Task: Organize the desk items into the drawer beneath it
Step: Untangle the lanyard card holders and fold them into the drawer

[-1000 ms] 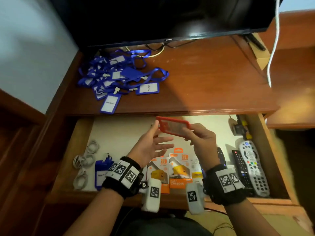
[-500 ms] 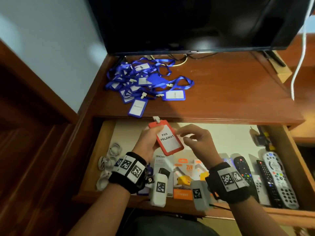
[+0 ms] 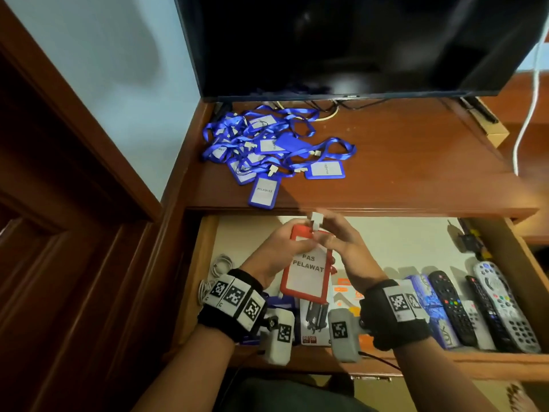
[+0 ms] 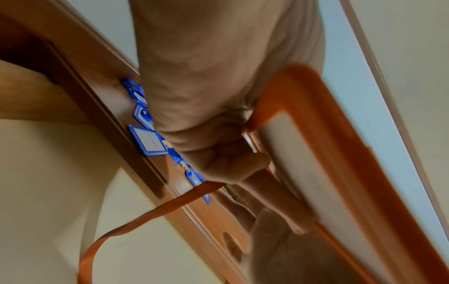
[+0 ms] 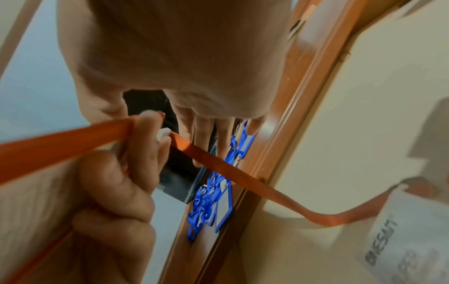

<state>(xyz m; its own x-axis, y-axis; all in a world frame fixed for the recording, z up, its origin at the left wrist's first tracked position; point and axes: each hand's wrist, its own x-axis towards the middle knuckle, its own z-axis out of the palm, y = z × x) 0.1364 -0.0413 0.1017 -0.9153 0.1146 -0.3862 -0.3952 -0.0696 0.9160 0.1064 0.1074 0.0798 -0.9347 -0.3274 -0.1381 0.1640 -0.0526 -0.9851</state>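
Left hand (image 3: 277, 248) grips the red badge holder (image 3: 306, 272), right hand (image 3: 341, 245) pinches its white clip (image 3: 315, 220); looks light, stiff card, floppy orange strap (image 5: 243, 173) trailing, best held by frame edges.

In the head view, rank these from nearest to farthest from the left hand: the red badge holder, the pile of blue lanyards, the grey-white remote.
1. The red badge holder, held in the left hand over the drawer.
2. The pile of blue lanyards, behind it on the desktop.
3. The grey-white remote, at the drawer's far right.
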